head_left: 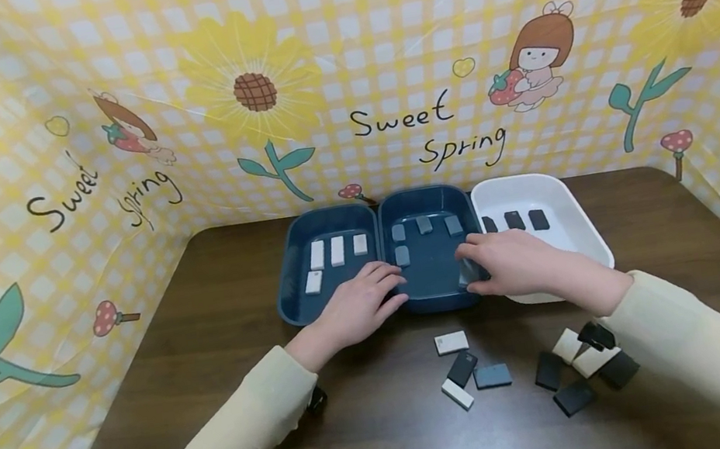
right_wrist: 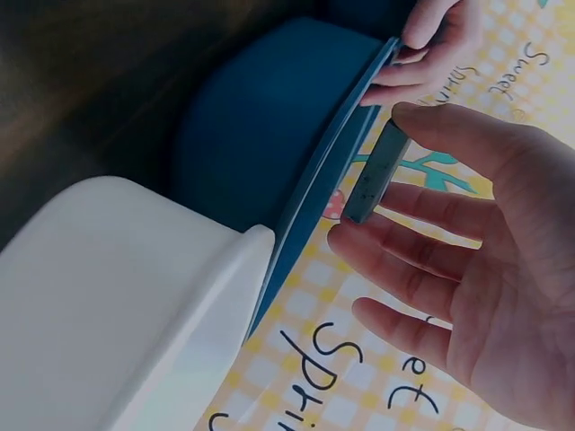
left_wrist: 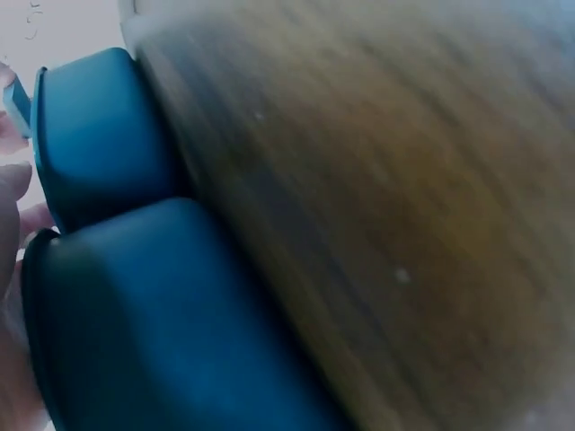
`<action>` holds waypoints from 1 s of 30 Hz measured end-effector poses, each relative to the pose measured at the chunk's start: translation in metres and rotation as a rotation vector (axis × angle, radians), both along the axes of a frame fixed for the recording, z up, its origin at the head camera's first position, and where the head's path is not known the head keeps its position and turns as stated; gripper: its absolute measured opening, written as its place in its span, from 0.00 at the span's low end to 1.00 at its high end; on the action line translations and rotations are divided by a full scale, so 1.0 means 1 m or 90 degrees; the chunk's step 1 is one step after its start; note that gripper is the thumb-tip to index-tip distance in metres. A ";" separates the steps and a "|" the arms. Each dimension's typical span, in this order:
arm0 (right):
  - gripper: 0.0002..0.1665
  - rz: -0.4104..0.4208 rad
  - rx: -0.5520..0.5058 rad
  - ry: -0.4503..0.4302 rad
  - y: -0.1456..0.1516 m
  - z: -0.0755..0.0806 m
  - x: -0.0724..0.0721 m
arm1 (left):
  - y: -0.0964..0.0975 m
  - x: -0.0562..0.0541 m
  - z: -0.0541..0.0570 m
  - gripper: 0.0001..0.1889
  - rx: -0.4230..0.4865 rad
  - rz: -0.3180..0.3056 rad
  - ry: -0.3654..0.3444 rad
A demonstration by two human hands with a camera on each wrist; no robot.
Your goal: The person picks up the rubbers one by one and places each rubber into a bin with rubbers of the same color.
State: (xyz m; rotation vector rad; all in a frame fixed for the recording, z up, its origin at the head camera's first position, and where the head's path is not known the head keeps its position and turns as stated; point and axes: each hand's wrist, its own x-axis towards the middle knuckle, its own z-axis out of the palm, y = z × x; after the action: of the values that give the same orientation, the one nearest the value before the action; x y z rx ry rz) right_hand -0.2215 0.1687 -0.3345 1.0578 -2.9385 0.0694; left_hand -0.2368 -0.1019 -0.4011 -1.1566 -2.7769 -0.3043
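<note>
My right hand is over the right front part of the middle blue bin. It pinches a small blue-grey rectangular block between thumb and fingers, above the rim in the right wrist view. My left hand reaches over the adjoining rims of the left blue bin and the middle one, fingers loosely bent, with nothing seen in them. Several blue-grey blocks lie in the middle bin. White blocks lie in the left bin, and black blocks in the white bin.
On the brown table, before the bins, lie a white block, a black block, a blue-grey block and another white one. Under my right forearm is a pile of black blocks and white ones. A checked cloth hangs behind.
</note>
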 end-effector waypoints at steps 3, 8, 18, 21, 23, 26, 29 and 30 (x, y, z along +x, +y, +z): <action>0.25 -0.001 0.022 -0.013 -0.007 0.002 -0.012 | -0.003 -0.002 -0.002 0.17 0.007 -0.011 0.008; 0.25 0.003 0.048 -0.030 -0.015 0.001 -0.037 | -0.005 -0.004 -0.003 0.14 0.010 -0.031 0.013; 0.32 0.024 0.109 -0.055 -0.037 -0.014 -0.077 | -0.004 -0.004 -0.006 0.13 0.017 -0.041 0.000; 0.31 0.021 0.132 -0.061 -0.042 -0.018 -0.084 | -0.004 -0.004 -0.007 0.13 0.018 -0.041 -0.001; 0.29 0.021 0.150 -0.057 -0.046 -0.021 -0.088 | -0.004 -0.004 -0.007 0.13 0.015 -0.040 -0.001; 0.24 0.025 0.169 -0.052 -0.051 -0.026 -0.093 | -0.004 -0.004 -0.006 0.14 0.014 -0.040 -0.001; 0.23 0.028 0.180 -0.059 -0.056 -0.033 -0.096 | -0.004 -0.003 -0.005 0.14 0.015 -0.041 -0.004; 0.23 0.025 0.183 -0.064 -0.057 -0.036 -0.098 | -0.005 -0.003 -0.004 0.14 0.016 -0.041 -0.006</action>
State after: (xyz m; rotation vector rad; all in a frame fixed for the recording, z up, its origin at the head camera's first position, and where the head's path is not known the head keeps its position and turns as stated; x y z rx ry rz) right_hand -0.3192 0.1116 -0.3704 1.1764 -3.0836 -0.3186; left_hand -0.2398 -0.1064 -0.4055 -1.2426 -2.7394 -0.3505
